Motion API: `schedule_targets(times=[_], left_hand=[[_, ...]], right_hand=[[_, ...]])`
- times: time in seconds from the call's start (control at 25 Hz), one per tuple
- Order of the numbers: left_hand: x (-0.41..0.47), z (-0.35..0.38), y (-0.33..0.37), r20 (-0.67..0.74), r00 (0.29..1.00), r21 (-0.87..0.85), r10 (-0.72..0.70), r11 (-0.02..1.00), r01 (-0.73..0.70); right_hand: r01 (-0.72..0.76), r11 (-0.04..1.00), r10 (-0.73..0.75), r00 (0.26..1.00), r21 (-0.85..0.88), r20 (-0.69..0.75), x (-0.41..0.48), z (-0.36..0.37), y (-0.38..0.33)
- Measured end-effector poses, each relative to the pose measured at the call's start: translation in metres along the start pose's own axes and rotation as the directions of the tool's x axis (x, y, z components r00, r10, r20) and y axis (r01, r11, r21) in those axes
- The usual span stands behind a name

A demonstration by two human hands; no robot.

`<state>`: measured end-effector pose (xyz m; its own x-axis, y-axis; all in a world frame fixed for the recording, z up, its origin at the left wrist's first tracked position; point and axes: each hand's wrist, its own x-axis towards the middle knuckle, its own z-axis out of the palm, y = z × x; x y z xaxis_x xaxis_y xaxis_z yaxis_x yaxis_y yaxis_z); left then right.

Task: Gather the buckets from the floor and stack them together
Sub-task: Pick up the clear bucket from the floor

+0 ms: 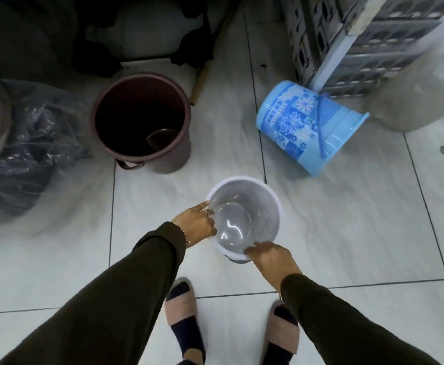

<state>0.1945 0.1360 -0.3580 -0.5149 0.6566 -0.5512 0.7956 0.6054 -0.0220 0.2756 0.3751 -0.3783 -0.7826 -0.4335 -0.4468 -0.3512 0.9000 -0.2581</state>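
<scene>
Pale glossy floor tiles (321, 233) carry three buckets. A small white plastic bucket (263, 196) stands upright just ahead of the feet and is gripped at its near rim by both hands: the left hand (195, 222) has its fingers closed over the left edge, the right hand (271, 256) is clamped on the near edge. A tall maroon plastic bucket (141, 122) stands upright to the left, well apart; a light blue flower-patterned bucket (310, 122) lies on its side to the right. For a clean stack, the white bucket should probably be lifted level and lowered centred into the maroon one, where a dark object (161, 138) may obstruct seating.
</scene>
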Motion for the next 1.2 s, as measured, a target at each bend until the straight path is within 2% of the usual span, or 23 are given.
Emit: schedule_targets(times=[0.12, 0.28, 0.36, 0.44, 0.52, 0.6, 0.64, 0.76, 0.84, 0.92, 1.0, 1.08, 1.2], left_hand=[[-0.016, 0.036, 0.033, 0.058, 0.994, -0.102, -0.094, 0.990, 0.099], [-0.026, 0.054, 0.081, 0.214, 0.963, -0.184, -0.161, 0.962, 0.202], [-0.028, 0.044, 0.090, 0.247, 0.952, -0.198, -0.182, 0.952, 0.234], [-0.024, 0.024, 0.088, 0.190, 0.958, -0.212, -0.216, 0.943, 0.255], [-0.011, -0.004, 0.076, 0.095, 0.973, -0.188, -0.212, 0.956, 0.227], [0.015, -0.035, 0.060, 0.020, 0.982, -0.117, -0.187, 0.975, 0.188], [0.029, -0.052, 0.050, -0.003, 0.985, -0.096, -0.174, 0.980, 0.173], [0.106, -0.115, 0.025, -0.131, 0.986, 0.000, -0.104, 0.994, 0.105], [0.164, -0.156, 0.009, -0.229, 0.973, 0.085, -0.015, 0.996, 0.035], [0.237, -0.196, 0.004, -0.272, 0.959, 0.182, 0.086, 0.983, -0.037], [0.297, -0.226, 0.009, -0.229, 0.961, 0.268, 0.157, 0.959, -0.093], [0.344, -0.238, 0.024, -0.175, 0.972, 0.333, 0.154, 0.939, -0.088], [0.359, -0.237, 0.029, -0.196, 0.980, 0.423, 0.033, 0.905, 0.055]], right_hand=[[0.067, 0.976, -0.046, 0.993, -0.207, 0.105, -0.001, 0.015, -0.007], [0.187, 0.935, -0.129, 0.971, -0.301, 0.202, -0.012, 0.035, -0.010], [0.251, 0.946, -0.206, 0.954, -0.204, 0.218, -0.016, 0.033, 0.001], [0.268, 0.961, -0.256, 0.955, -0.067, 0.147, -0.018, 0.019, 0.024], [0.161, 0.986, -0.162, 0.986, 0.054, 0.023, -0.020, -0.012, 0.054], [-0.036, 0.973, 0.062, 0.992, 0.227, -0.107, -0.020, -0.049, 0.091], [-0.137, 0.933, 0.196, 0.969, 0.333, -0.149, -0.017, -0.065, 0.108], [-0.360, 0.681, 0.563, 0.814, 0.638, -0.141, 0.009, -0.102, 0.168], [-0.434, 0.503, 0.691, 0.722, 0.748, -0.046, 0.040, -0.114, 0.198], [-0.455, 0.383, 0.723, 0.689, 0.804, 0.046, 0.074, -0.111, 0.228], [-0.416, 0.301, 0.695, 0.712, 0.858, 0.101, 0.106, -0.103, 0.241], [-0.326, 0.276, 0.710, 0.703, 0.904, 0.037, 0.123, -0.093, 0.248], [-0.142, 0.294, 0.726, 0.676, 0.945, -0.125, 0.126, -0.092, 0.242]])
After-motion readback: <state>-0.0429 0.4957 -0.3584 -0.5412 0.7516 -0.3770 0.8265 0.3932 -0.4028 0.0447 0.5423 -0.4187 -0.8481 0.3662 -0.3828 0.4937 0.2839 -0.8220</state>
